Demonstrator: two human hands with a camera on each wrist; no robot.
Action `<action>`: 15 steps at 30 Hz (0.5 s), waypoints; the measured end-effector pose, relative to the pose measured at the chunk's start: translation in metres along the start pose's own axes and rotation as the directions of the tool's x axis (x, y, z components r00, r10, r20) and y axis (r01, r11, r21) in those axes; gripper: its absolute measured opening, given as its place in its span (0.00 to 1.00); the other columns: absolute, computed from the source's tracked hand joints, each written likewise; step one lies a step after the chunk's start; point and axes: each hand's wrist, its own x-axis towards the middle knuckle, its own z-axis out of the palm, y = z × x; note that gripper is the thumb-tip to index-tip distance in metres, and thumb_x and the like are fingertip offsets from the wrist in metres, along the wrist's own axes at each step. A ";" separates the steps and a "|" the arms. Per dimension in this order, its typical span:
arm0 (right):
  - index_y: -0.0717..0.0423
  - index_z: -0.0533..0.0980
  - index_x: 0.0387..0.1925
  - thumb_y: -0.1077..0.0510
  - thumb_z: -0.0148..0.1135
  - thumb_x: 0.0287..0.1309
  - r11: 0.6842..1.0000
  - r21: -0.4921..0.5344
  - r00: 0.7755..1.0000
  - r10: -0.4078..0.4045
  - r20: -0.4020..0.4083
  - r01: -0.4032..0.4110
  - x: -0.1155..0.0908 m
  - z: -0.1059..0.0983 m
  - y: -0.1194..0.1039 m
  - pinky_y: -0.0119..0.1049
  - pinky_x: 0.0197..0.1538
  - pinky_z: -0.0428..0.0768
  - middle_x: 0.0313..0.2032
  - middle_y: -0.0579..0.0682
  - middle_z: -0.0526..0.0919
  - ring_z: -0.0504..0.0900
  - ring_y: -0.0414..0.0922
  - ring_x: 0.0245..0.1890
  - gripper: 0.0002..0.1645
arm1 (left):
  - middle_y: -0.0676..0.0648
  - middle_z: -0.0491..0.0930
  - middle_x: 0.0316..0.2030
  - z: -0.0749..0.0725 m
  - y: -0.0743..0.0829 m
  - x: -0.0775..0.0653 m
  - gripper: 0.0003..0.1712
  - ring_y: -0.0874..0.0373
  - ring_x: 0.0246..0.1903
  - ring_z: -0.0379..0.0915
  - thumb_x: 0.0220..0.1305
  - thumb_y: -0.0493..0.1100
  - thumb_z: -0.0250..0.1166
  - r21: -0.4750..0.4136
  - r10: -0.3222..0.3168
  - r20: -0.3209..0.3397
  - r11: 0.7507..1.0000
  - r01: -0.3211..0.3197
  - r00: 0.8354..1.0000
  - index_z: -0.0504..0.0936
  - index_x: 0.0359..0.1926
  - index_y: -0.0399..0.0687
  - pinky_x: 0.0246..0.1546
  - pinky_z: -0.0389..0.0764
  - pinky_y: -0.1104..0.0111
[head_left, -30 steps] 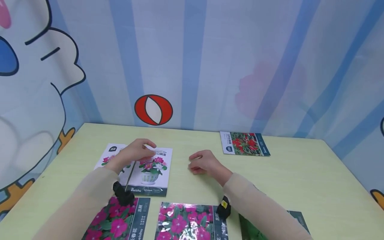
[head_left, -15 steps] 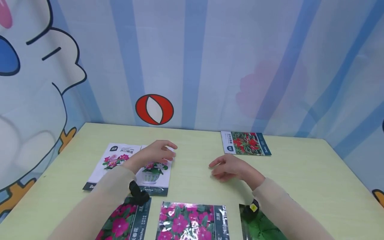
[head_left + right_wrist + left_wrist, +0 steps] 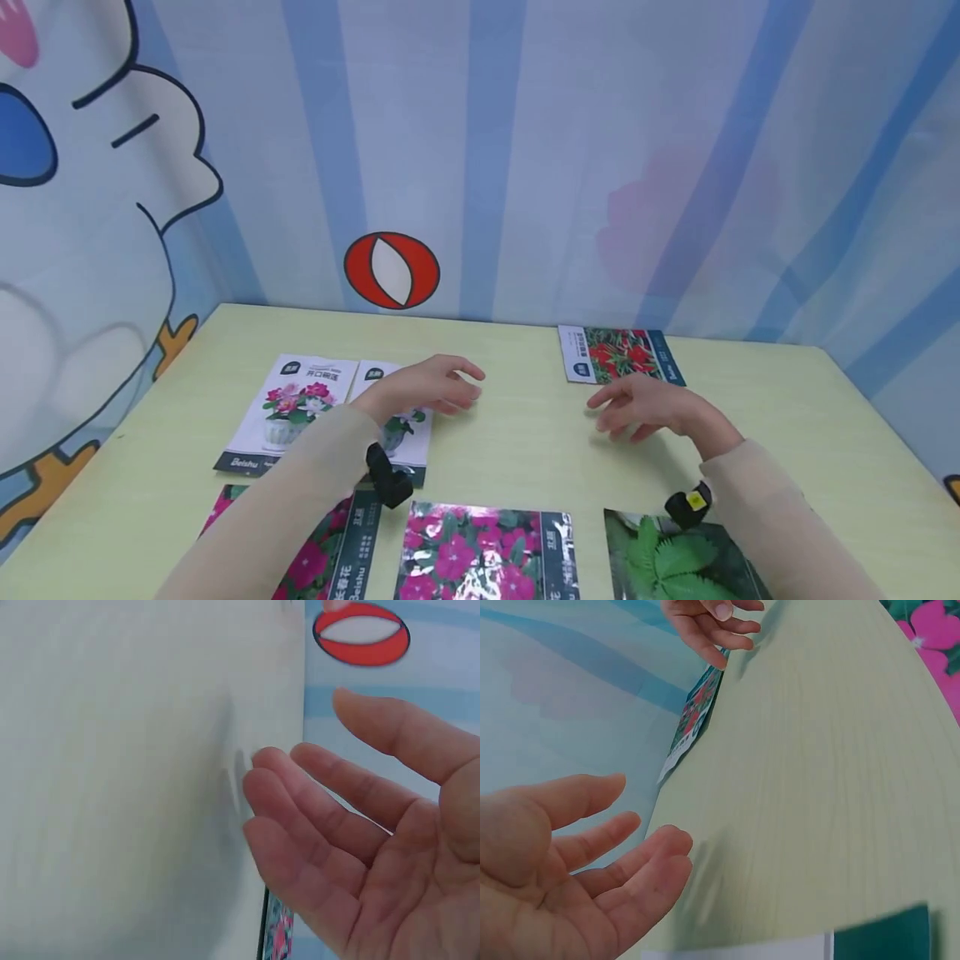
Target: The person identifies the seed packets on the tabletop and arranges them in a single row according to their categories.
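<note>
My left hand [image 3: 423, 386] is held over the right one of two white seed packets, its relaxed fingers reaching past that packet's right edge. The left white packet [image 3: 255, 417] shows pink flowers in a pot; the right white packet [image 3: 412, 462] is partly covered by my hand and wrist. My right hand [image 3: 648, 410] hovers just in front of a red-flower packet [image 3: 622, 354] at the back of the table, fingers loosely bent. Both palms look bare in the left wrist view, where my left fingers [image 3: 641, 877] are spread, and in the right wrist view, where my right fingers [image 3: 300, 847] hold nothing.
Along the front lie a magenta-flower packet [image 3: 307, 567] under my left sleeve, another glossy magenta-flower packet [image 3: 487, 554] and a green-leaf packet [image 3: 667, 567] beside my right sleeve. A printed blue curtain [image 3: 525, 167] stands behind the pale table [image 3: 510, 454].
Both hands have moved to the right, empty. My left hand has uncovered the left white packet, and my right hand has come in front of the red-flower packet.
</note>
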 end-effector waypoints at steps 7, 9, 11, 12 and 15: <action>0.65 0.66 0.60 0.54 0.63 0.57 0.999 0.025 0.997 0.049 -0.052 -0.047 -0.010 -0.031 0.021 0.45 0.41 0.81 0.41 0.53 0.80 0.79 0.47 0.39 0.33 | 0.43 0.74 0.52 0.010 0.007 0.013 0.26 0.52 0.49 0.74 0.64 0.46 0.59 -0.034 0.031 0.037 0.999 -0.030 0.999 0.68 0.61 0.43 0.51 0.76 0.61; 0.67 0.63 0.63 0.55 0.62 0.58 0.997 0.047 0.995 0.057 -0.080 -0.054 -0.012 -0.040 0.028 0.46 0.43 0.80 0.43 0.54 0.80 0.78 0.48 0.41 0.35 | 0.43 0.74 0.53 0.014 0.009 0.019 0.26 0.52 0.50 0.73 0.64 0.46 0.59 -0.058 0.044 0.041 0.997 -0.042 0.998 0.68 0.61 0.42 0.51 0.76 0.61; 0.67 0.60 0.64 0.54 0.61 0.58 0.996 0.068 0.991 0.067 -0.115 -0.059 -0.013 -0.047 0.035 0.47 0.45 0.80 0.46 0.57 0.79 0.78 0.50 0.44 0.37 | 0.43 0.73 0.53 0.017 0.010 0.025 0.26 0.52 0.50 0.73 0.65 0.45 0.59 -0.083 0.049 0.040 0.995 -0.046 0.998 0.68 0.61 0.41 0.51 0.76 0.61; 0.68 0.59 0.65 0.54 0.60 0.59 0.994 0.091 0.988 0.074 -0.134 -0.062 -0.014 -0.050 0.038 0.47 0.46 0.79 0.48 0.59 0.78 0.78 0.50 0.45 0.38 | 0.42 0.73 0.54 0.019 0.012 0.028 0.26 0.51 0.50 0.73 0.65 0.45 0.58 -0.099 0.050 0.040 0.994 -0.046 0.998 0.68 0.62 0.41 0.52 0.75 0.61; 0.68 0.57 0.66 0.54 0.58 0.61 0.985 0.155 0.971 0.109 -0.212 -0.077 -0.013 -0.056 0.045 0.46 0.47 0.79 0.50 0.61 0.76 0.78 0.51 0.46 0.38 | 0.43 0.73 0.55 0.024 0.014 0.035 0.26 0.51 0.51 0.73 0.65 0.45 0.58 -0.119 0.040 0.028 0.992 -0.037 0.999 0.68 0.62 0.41 0.53 0.75 0.61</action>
